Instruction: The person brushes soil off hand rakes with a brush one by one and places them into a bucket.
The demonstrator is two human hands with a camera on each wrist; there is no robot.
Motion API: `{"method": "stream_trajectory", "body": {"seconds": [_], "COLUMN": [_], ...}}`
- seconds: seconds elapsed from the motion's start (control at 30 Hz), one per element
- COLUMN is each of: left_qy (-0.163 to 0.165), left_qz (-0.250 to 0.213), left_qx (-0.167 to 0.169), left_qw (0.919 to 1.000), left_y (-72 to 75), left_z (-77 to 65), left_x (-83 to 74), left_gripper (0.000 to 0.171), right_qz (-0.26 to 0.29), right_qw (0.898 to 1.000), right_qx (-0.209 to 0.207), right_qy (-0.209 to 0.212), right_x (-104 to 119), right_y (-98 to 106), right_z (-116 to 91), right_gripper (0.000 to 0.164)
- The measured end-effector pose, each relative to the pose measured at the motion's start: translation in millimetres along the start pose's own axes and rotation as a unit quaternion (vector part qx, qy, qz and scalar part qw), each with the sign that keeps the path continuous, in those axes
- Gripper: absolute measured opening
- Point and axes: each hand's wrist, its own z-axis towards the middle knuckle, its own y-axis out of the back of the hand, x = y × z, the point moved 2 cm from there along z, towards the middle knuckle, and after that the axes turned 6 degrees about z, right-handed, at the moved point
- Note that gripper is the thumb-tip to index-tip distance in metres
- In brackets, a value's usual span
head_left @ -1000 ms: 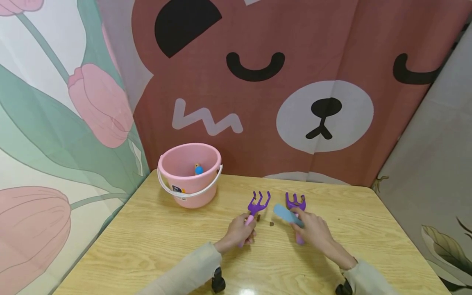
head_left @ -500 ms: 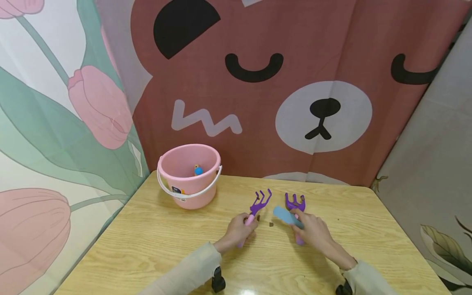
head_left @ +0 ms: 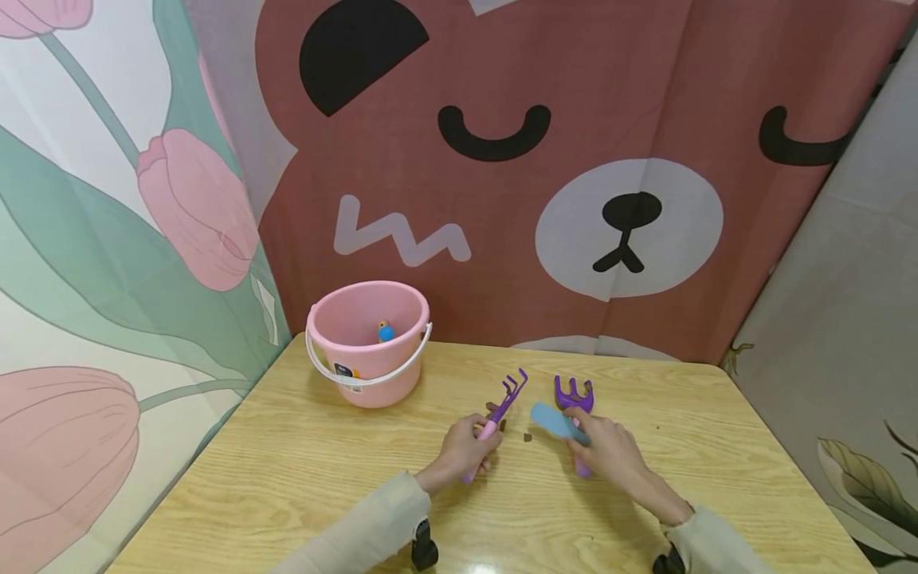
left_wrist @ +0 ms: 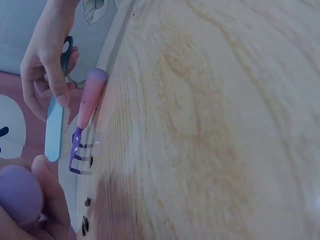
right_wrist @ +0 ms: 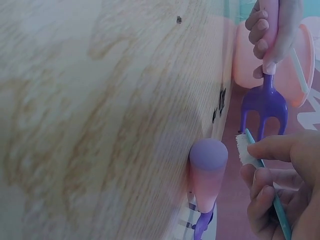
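My left hand grips the pink handle of a small toy hand rake with purple tines, raised over the table. My right hand pinches a light blue brush. In the right wrist view the white bristles sit close to the tines of the held rake; whether they touch I cannot tell. Below my right hand, a second purple rake lies on the table, its pink handle partly covered in the head view. Small brown bits lie between the two rakes.
A pink bucket with a white handle stands at the back left, a blue and tan item inside it. The wooden table meets printed cloth along its back edge.
My left hand has turned its rake, so the tines now stand more edge-on. More brown bits show beside that rake's neck. The right hand and brush have barely moved.
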Motion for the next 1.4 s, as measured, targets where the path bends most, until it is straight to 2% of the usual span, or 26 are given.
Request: {"method": "stream_trajectory", "body": {"seconds": [0.2,0.5,0.7,0.9,1.17,1.4], "left_qy": [0.005,0.003,0.009,0.007,-0.014,-0.028], "left_qz": [-0.050,-0.005,-0.032,-0.063,-0.052,-0.045], "left_qx": [0.005,-0.016,0.002,0.017,0.036,0.055], "left_qw": [0.9987,0.9999,0.9995,0.9979,0.9979,0.9971], "left_y": [-2.4,0.0,0.8,2.3,1.2,1.4], "left_z": [2.6,2.7,1.9,0.5,0.3,0.0], "left_x": [1.5,3.4,2.3,0.6,3.8,0.8], "left_gripper": [0.013,0.029,0.025,0.037,0.017,0.017], "right_qz": [0.007,0.012,0.017,0.015,0.043,0.079], "right_qw": [1.000,1.000,1.000,1.000,0.998,0.996], "right_qx": [0.005,0.003,0.006,-0.008,-0.037,-0.032], "right_qy": [-0.002,-0.003,-0.010,-0.004,0.019,0.015], "right_x": [0,2,3,3,6,9], "right_y": [-1,-2,-2,1,1,-3], "right_z": [0,1,2,2,6,17], "right_gripper": [0.042,0.044,0.045,0.043,0.039,0.041]}}
